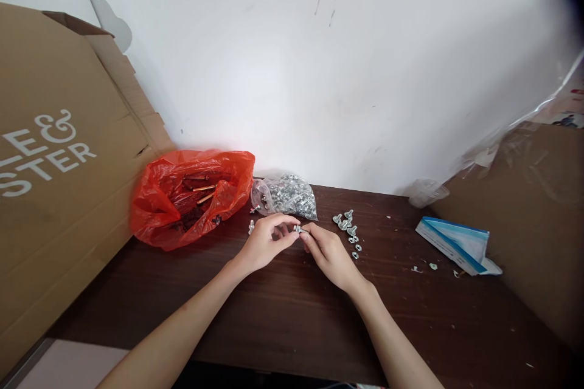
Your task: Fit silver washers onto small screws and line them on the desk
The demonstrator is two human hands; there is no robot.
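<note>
**Our left hand (pixel 269 242) and right hand (pixel 331 252) meet at a small metal fastener (pixel 297 229)**

We hold the small metal fastener between our two hands, just above the dark wooden surface (pixel 274 322); the fingers of our left hand pinch its silvery end between thumb and forefinger, the others loosely curled; the fingers of our right hand are pressed together on its thinner end; the piece is too small for us to make out its exact form.

Just beyond our left hand lies a clear plastic bag (pixel 292 194) packed with small metal parts, near the white wall (pixel 283 73); one loose metal piece (pixel 250 227) rests beside our left hand; to the left, near the clear bag, a red plastic bag (pixel 157 206) gapes open, with long copper-toned pieces (pixel 206 188) inside.

To the right of our right hand we have a cluster of silvery bolts (pixel 343 225) with broad heads, and just nearer to us a few nuts (pixel 354 255); farther right, well apart from them, lies a blue and white packet (pixel 456 243), with small scraps (pixel 433 266) near it; a printed cardboard box (pixel 59 152) stands at our left, and a brown cardboard panel (pixel 529 213) at our right.
</note>
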